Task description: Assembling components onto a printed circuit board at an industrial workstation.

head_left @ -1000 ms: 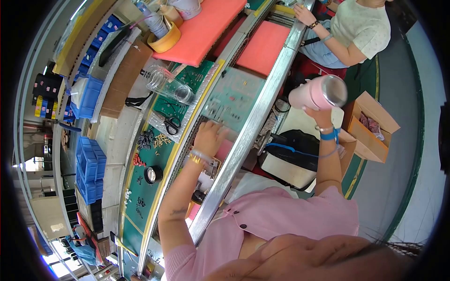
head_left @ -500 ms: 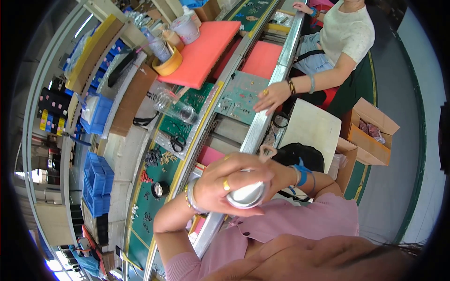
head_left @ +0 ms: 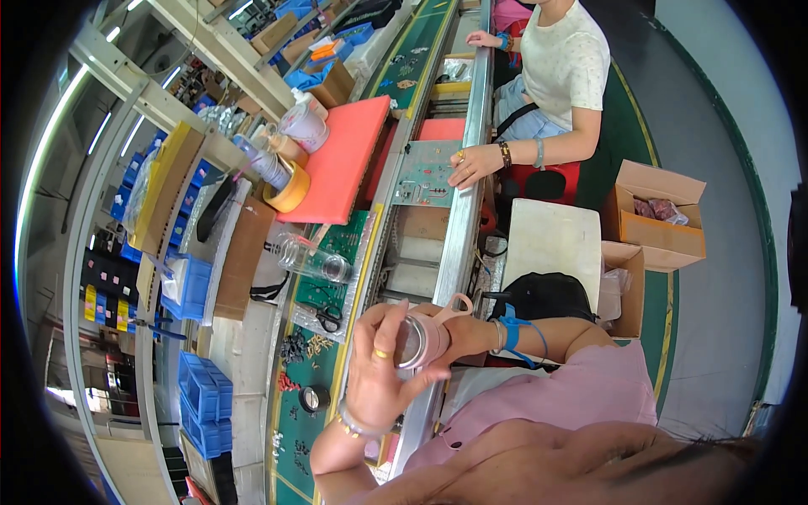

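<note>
A pink bottle-like cup [head_left: 432, 338] with a loop handle is held up in front of my chest. Its round, greyish end faces upward; I cannot tell whether it is a lid or an opening. My left hand [head_left: 376, 362] curves around its near left side, fingers over the top and thumb beneath. From behind, my right hand [head_left: 468, 337] grips the same cup, its fingers mostly hidden. A round black part [head_left: 314, 398] lies on the green work mat to the left, beside small piles of components [head_left: 293, 348].
Scissors [head_left: 327, 316] and a clear plastic bottle [head_left: 316, 259] lie farther up the bench. A co-worker's hand [head_left: 476, 166] rests on a green circuit board [head_left: 418, 178] along the metal rail. Cardboard boxes [head_left: 661, 240], a pale stool [head_left: 551, 240] and a black bag [head_left: 543, 305] are to the right.
The cup has turned, so its pink side and handle show more. My left fingers have shifted to its left side. The head view has swung, moving the bench scene.
</note>
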{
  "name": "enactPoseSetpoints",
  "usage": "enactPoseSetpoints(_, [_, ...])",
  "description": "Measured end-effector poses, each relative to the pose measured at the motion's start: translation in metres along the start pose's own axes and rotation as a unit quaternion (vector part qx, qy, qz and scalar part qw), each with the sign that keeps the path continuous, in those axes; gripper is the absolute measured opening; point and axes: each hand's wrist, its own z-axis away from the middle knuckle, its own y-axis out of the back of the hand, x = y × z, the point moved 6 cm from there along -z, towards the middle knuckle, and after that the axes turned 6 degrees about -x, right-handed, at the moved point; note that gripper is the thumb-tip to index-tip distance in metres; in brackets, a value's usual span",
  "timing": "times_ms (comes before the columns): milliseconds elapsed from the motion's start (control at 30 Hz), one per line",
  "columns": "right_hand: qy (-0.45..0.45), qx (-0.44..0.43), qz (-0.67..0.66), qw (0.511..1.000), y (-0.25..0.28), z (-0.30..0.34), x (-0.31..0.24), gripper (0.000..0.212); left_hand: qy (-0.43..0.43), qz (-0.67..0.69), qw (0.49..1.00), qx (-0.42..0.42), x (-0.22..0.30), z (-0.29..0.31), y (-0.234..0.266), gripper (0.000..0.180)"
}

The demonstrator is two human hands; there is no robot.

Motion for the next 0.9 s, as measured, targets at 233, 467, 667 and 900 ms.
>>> enactPoseSetpoints(233, [0.010,-0.003,0.006,1.000,-0.002,0.005,-0.016,0.081,-0.059,-0.106,0.979,-0.161,0.018,0.001,0.025,0.091])
enactPoseSetpoints(467, [0.030,-0.032,-0.003,0.999,-0.010,0.000,-0.033,0.074,-0.129,-0.155,0.960,-0.195,0.033,-0.004,0.023,0.063])
enactPoseSetpoints(667, [0.080,-0.003,0.044,0.996,-0.006,0.009,-0.035,0.069,-0.041,-0.082,0.994,-0.054,0.027,-0.003,0.043,0.062])
enactPoseSetpoints(900, [0.067,0.080,0.062,0.993,0.011,0.010,-0.045,0.069,0.088,0.518,0.847,0.080,-0.059,0.045,0.015,0.074])
